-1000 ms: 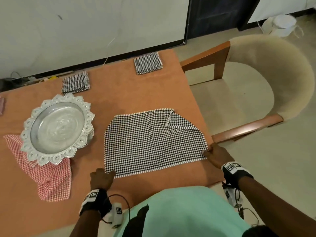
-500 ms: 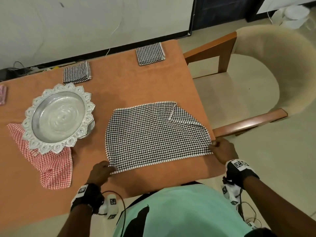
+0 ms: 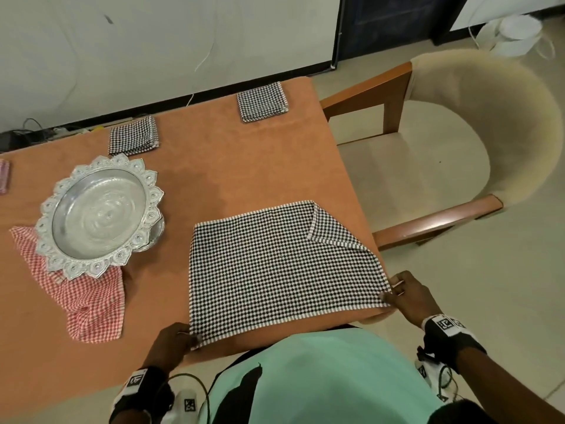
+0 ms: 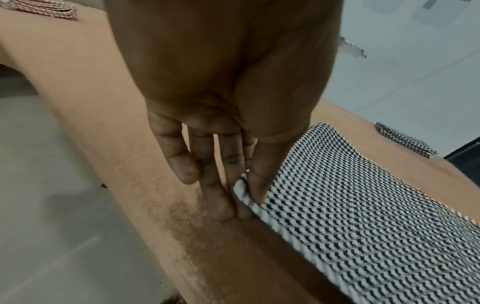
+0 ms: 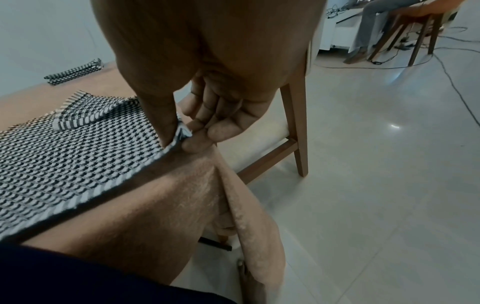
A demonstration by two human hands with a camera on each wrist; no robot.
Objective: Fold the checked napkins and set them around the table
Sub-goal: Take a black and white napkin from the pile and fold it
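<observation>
We have the black-and-white checked cloth napkin [image 3: 275, 267] spread flat at the near right end of the orange-covered worktop [image 3: 214, 166], our left hand [image 3: 172, 339] pinching its near left corner and our right hand [image 3: 408, 296] pinching its near right corner; the far right corner lies flipped over, so we judge a fold made now would trap that flap and come out crooked; the right edge sits at the worktop's brink, where a tug could drag it off; the ornate silver metal tray [image 3: 99, 217] looks empty, standing on a red checked cloth [image 3: 88, 304].
</observation>
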